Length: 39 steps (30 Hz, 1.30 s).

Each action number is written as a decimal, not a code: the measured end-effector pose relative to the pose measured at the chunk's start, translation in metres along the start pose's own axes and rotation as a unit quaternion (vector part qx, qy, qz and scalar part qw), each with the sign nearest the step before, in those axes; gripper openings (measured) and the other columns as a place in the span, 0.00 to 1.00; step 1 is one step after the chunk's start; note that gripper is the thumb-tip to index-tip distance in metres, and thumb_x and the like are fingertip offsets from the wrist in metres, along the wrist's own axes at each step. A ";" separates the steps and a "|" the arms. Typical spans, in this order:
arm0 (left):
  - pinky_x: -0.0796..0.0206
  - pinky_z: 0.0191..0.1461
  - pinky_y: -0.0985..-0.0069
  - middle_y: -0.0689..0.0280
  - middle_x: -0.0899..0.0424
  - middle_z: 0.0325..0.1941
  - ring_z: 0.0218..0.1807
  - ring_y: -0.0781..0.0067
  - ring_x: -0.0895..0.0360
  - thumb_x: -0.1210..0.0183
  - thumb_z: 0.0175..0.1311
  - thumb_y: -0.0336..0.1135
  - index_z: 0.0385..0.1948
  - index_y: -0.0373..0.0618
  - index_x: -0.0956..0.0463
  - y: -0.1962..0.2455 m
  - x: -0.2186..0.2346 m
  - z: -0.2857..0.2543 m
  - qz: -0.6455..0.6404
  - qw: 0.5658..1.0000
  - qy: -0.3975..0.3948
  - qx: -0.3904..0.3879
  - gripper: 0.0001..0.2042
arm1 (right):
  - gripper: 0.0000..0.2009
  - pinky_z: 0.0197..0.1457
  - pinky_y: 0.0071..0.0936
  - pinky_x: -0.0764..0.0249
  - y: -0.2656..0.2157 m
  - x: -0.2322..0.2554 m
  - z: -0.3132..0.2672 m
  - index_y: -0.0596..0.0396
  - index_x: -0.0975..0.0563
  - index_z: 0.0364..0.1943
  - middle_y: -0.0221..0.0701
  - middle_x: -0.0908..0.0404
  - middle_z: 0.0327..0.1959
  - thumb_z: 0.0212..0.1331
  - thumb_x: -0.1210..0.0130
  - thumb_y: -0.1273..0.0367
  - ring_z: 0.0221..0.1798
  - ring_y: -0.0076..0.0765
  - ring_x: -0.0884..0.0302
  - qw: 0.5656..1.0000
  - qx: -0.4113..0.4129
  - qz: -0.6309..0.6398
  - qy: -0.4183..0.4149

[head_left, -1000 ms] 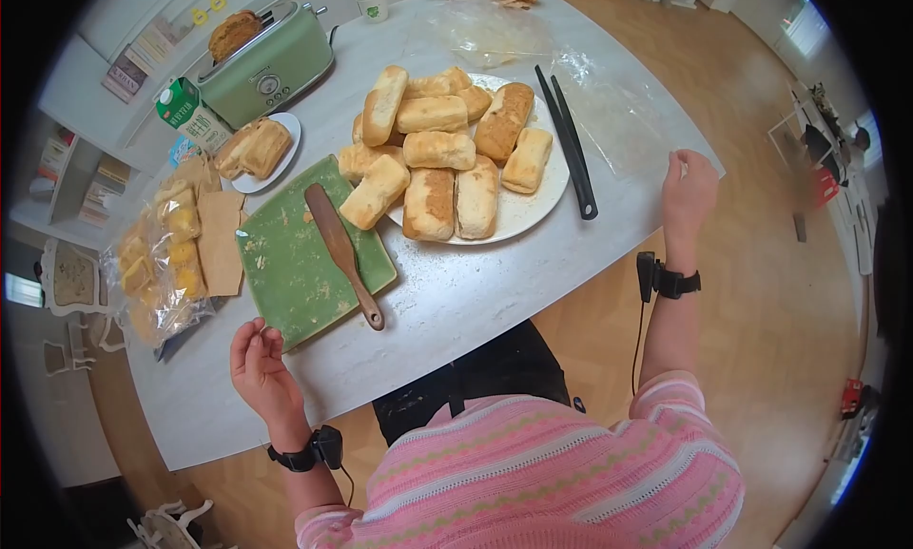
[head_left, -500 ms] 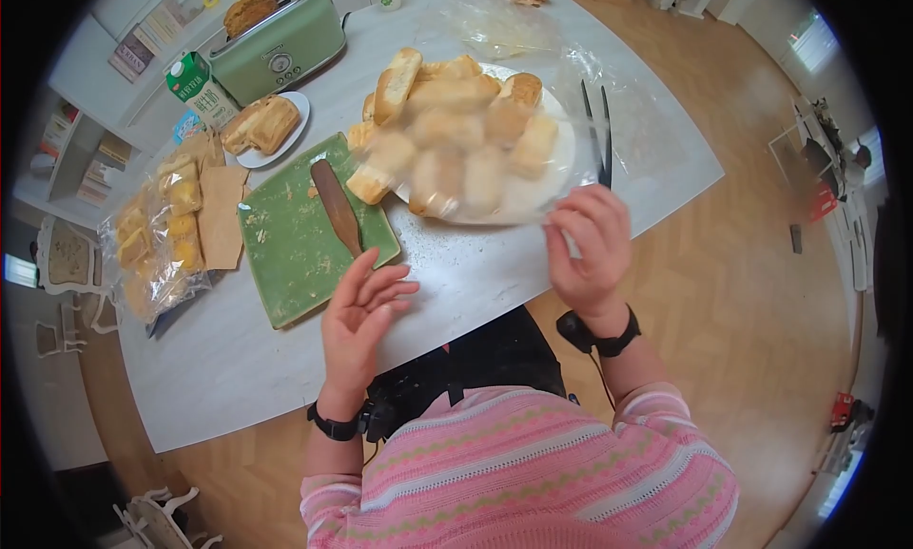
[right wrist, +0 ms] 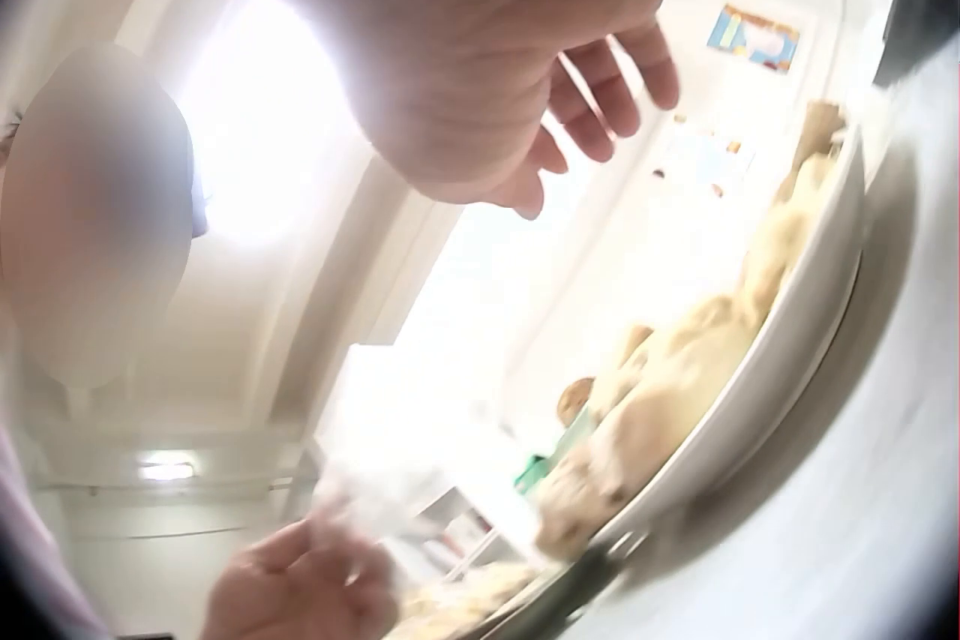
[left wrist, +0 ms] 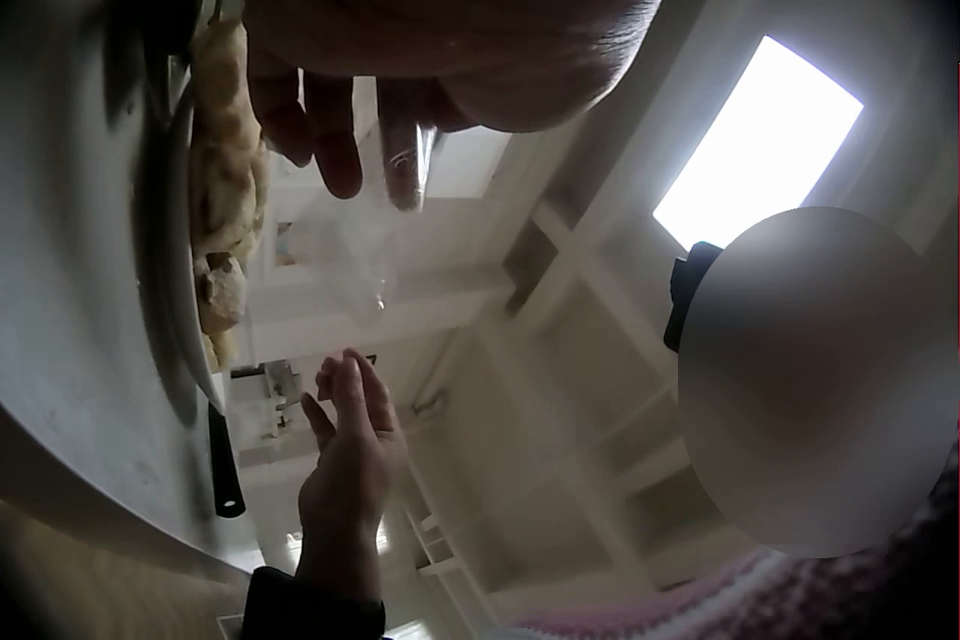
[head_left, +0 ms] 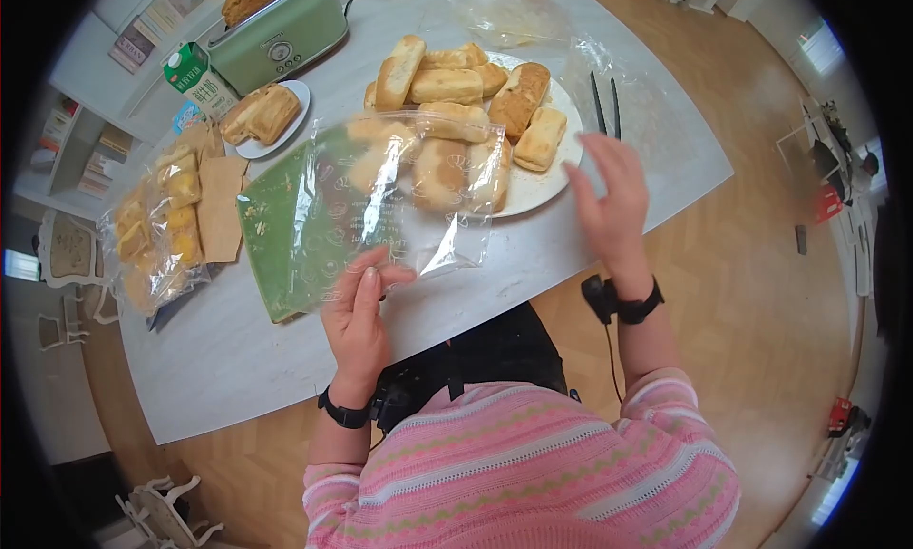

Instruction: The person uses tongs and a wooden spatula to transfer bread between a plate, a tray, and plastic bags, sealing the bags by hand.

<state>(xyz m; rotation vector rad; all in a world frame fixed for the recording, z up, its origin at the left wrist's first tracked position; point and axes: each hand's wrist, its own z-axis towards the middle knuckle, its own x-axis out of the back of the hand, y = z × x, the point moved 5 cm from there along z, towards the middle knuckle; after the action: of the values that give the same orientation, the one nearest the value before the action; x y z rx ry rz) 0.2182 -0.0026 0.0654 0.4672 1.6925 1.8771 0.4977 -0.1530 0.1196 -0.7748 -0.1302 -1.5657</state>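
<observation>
A clear printed plastic bag (head_left: 333, 221) hangs over the green tray (head_left: 271, 254) and the near side of the white plate (head_left: 556, 183). My left hand (head_left: 357, 330) pinches its lower edge between thumb and fingers. To the right of the bag my right hand (head_left: 616, 207) is raised beside the plate, fingers extended, holding nothing. Several bread pieces (head_left: 518, 102) are piled on the plate, some seen through the bag. In the left wrist view the left hand (left wrist: 465, 25) has bag film at its fingertips. The right hand (right wrist: 495, 55) shows empty, fingers apart, in the right wrist view.
Black tongs (head_left: 615, 112) lie right of the plate. Behind stand a green toaster (head_left: 285, 45), a milk carton (head_left: 198, 78) and a small plate with bread (head_left: 262, 116). Bagged bread (head_left: 157, 231) and brown paper (head_left: 223, 207) lie left; more clear plastic (head_left: 509, 17) lies at the back.
Both hands have moved inward from the table's sides. The bag, blurred near the right hand half a second ago, now hangs to the left at the left hand; the right hand has drawn away from it.
</observation>
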 end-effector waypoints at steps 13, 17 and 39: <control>0.34 0.52 0.76 0.61 0.13 0.35 0.42 0.74 0.20 0.46 0.74 0.32 0.47 0.34 0.19 0.007 0.009 -0.003 -0.030 0.999 0.043 -0.005 0.11 | 0.21 0.49 0.47 0.21 0.144 -0.029 -0.009 0.64 0.26 0.52 0.52 0.18 0.46 0.61 0.41 0.62 0.45 0.58 0.17 0.881 -0.288 -0.275 -0.255; 0.33 0.54 0.74 0.60 0.14 0.39 0.44 0.71 0.20 0.45 0.72 0.29 0.43 0.34 0.18 0.006 0.019 -0.002 -0.024 0.998 0.056 -0.013 0.09 | 0.24 0.42 0.31 0.20 0.105 -0.011 -0.002 0.68 0.29 0.60 0.44 0.18 0.42 0.63 0.43 0.67 0.39 0.39 0.15 0.907 -0.380 -0.013 -0.180; 0.47 0.74 0.45 0.45 0.34 0.72 0.77 0.42 0.44 0.38 0.56 0.34 0.26 0.39 0.21 0.008 0.107 -0.024 -0.085 0.994 0.044 -0.053 0.07 | 0.22 0.23 0.13 0.34 -0.105 -0.098 -0.013 0.60 0.30 0.57 0.35 0.15 0.33 0.60 0.37 0.74 0.22 0.15 0.28 0.600 -0.398 0.590 -0.365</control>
<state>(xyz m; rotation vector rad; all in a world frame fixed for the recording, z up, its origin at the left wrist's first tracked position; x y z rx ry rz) 0.1188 0.0440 0.0579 0.1945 1.6236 1.8751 0.3911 -0.0592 0.0946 -1.6992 0.4692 0.1536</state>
